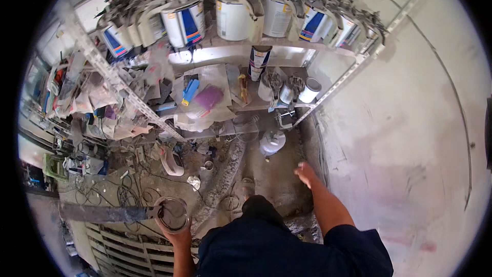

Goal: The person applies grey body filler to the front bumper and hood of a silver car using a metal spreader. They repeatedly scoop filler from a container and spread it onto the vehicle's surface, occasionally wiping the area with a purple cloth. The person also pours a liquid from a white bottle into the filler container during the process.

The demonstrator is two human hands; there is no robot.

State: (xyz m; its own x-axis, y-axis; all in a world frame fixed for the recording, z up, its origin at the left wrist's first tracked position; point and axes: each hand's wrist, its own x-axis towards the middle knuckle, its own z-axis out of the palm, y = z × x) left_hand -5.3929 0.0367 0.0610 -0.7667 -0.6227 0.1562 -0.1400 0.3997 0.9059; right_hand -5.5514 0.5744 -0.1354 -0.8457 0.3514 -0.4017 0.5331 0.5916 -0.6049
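Note:
A round, clear plastic cup [173, 216] with dark smears inside sits in my left hand [178, 237], whose fingers wrap its lower side. The cup is at the end of a long dark bar [105, 213]; whether they touch I cannot tell. My right hand [306, 175] is held out over the floor near the right wall, empty, its fingers partly spread. Beyond that hand, a whitish plastic jug [272, 142] stands on the floor below the shelves, apart from my fingers.
Several paint cans [231, 19] crowd the upper shelf [215, 40] ahead. On the lower shelf are a blue tool [190, 91], a purple cloth [209, 97] and smaller cans [310, 90]. Black cables [128, 195] and a white container [172, 162] lie on the floor, beside a metal grate [128, 249].

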